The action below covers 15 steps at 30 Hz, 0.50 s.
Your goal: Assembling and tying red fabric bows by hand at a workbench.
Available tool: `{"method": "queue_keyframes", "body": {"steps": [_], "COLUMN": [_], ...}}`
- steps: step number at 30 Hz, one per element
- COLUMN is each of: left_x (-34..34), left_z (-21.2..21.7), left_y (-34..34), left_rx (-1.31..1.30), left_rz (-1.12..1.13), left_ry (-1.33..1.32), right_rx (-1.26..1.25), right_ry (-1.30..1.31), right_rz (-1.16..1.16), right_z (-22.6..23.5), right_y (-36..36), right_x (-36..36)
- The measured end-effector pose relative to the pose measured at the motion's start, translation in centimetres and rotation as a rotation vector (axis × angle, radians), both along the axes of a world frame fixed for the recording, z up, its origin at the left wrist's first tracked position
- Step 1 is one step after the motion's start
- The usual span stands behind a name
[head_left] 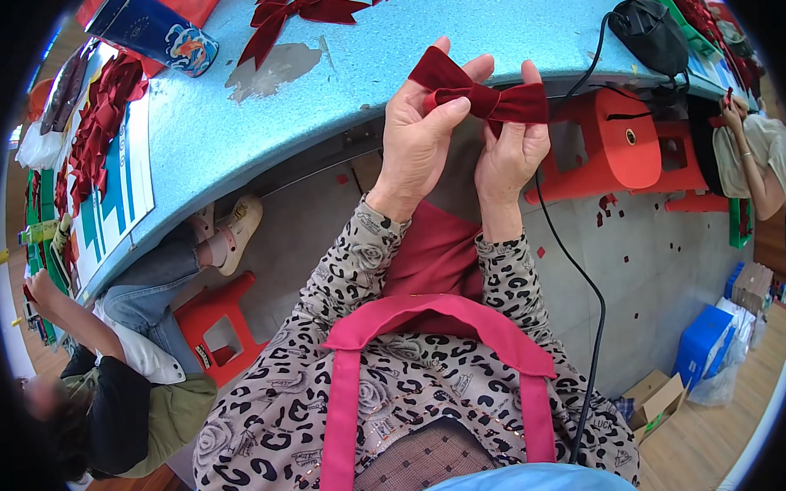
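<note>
A dark red velvet bow [501, 103] is held up between my two hands, in front of the table's near edge. My left hand [419, 128] grips its left side, with the thumb pressed near the middle knot and the fingers behind. On the right side, my right hand [513, 159] pinches the bow from below, one finger reaching up behind the loop. Part of each hand's fingers is hidden by the velvet. Beyond the hands, more dark red bows [303, 15] lie on the light blue table [233, 121].
A dark blue tumbler [156, 37] lies tilted at the far left. A pile of red bows [103, 126] is beside a seated person [138, 384]. A black pouch [650, 37] and cable sit at the right. Red stools [606, 143] stand under the table. Another person [758, 155] works at far right.
</note>
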<state>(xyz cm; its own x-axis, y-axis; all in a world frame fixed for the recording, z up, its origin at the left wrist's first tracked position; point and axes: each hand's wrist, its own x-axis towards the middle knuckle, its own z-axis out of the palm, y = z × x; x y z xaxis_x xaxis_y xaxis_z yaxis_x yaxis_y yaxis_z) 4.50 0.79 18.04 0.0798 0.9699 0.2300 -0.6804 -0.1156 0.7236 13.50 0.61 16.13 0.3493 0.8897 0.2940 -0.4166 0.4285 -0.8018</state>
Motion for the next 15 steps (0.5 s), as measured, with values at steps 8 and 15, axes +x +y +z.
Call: {"method": "queue_keyframes", "body": {"steps": [8, 15], "left_x": [0.0, 0.2], "left_z": [-0.3, -1.1], "left_y": [0.0, 0.2], "left_rx": [-0.063, 0.023], "left_rz": [0.069, 0.258], "left_ry": [-0.071, -0.006], "right_rx": [0.343, 0.296], "right_ry": [-0.904, -0.867], "right_rz": [-0.428, -0.358], "right_z": [-1.3, -2.2], "right_y": [0.7, 0.7], "right_x": [1.2, 0.7]}}
